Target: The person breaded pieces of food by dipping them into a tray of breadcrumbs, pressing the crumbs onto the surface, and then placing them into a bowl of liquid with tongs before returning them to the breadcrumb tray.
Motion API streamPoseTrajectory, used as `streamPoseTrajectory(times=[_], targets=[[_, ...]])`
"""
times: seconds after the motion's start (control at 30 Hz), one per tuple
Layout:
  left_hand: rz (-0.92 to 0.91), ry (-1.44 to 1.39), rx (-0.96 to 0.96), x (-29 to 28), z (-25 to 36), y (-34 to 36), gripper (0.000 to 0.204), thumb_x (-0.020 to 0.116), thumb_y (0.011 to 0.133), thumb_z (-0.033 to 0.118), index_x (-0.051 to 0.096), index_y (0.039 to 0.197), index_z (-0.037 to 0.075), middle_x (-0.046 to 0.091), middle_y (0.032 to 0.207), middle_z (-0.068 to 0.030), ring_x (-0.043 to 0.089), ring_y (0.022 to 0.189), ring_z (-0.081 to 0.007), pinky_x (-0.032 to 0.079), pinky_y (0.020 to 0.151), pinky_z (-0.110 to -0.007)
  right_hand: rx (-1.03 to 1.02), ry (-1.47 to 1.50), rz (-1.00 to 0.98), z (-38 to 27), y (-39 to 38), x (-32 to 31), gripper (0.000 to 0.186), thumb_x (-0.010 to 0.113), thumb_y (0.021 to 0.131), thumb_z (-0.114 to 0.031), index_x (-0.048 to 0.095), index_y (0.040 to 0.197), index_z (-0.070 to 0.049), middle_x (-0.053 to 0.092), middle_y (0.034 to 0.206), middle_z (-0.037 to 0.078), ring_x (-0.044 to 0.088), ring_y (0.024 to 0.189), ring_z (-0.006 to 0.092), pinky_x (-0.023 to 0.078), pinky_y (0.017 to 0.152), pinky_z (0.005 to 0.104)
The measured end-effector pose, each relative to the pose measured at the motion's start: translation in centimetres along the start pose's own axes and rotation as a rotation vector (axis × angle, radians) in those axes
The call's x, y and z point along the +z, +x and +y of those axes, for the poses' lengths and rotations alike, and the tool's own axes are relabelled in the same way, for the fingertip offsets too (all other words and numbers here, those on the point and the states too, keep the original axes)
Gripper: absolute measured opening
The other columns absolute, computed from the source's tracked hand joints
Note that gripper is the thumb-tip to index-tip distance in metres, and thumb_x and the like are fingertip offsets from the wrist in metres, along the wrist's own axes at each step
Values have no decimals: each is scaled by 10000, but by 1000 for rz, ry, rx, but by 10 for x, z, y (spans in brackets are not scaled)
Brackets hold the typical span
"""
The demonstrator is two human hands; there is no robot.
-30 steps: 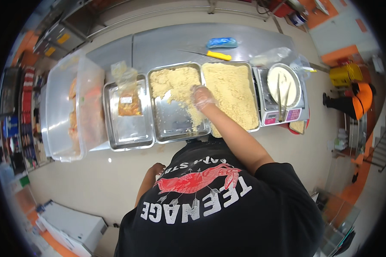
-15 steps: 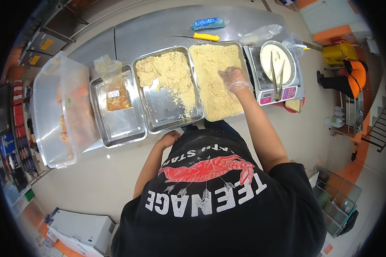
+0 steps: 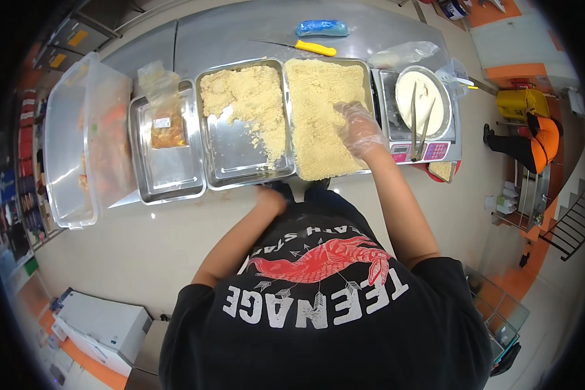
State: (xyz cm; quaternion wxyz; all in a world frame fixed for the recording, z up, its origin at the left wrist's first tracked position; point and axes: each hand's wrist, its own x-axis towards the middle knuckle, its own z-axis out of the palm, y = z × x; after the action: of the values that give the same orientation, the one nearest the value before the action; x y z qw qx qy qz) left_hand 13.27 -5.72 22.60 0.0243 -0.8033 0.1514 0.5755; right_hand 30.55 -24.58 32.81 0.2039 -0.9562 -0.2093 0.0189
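My right hand (image 3: 360, 130), in a clear plastic glove, rests on pale crumbs in the right steel tray (image 3: 317, 88), fingers loosely bent and apart. My left hand (image 3: 271, 198) is low beside the bench's front edge; its fingers are unclear. The middle tray (image 3: 231, 153) holds patchy crumbs and shows bare metal. The left tray (image 3: 169, 182) holds a bag of orange-brown food (image 3: 166, 133). On a scale (image 3: 422, 151) at right stands a bowl of white batter (image 3: 422, 97) with steel tongs (image 3: 415, 136).
A translucent bin (image 3: 75, 156) stands at bench left. A yellow-handled knife (image 3: 315, 48), blue packet (image 3: 322, 28) and clear bag (image 3: 406, 53) lie behind the trays. A person (image 3: 539, 140) in orange works at far right. A white chest freezer (image 3: 101, 325) stands lower left.
My right hand has moved right from between the middle and right trays into the right tray's crumbs. My left arm has come up toward the bench's front edge.
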Motion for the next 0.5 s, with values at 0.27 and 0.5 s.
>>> streamPoseTrajectory(times=[0.27,0.5], targets=[[126,-1091,1063,-41,70,-37,469,337,952,382,472,1271,66,519,1238,-126,469,1161,-209,331,990,-311,291,-137,-268,-6,0,-115,465,558,797,-346,554,1106,1,578,1076,213,542,1032,327,418,910,369],[65,-322,106,-46,99,35,602,380,864,562,573,1161,75,560,1169,-173,502,1123,-335,385,949,-392,512,-200,-104,95,-37,-169,492,568,788,-387,566,984,64,596,978,249,579,956,344,456,849,386]])
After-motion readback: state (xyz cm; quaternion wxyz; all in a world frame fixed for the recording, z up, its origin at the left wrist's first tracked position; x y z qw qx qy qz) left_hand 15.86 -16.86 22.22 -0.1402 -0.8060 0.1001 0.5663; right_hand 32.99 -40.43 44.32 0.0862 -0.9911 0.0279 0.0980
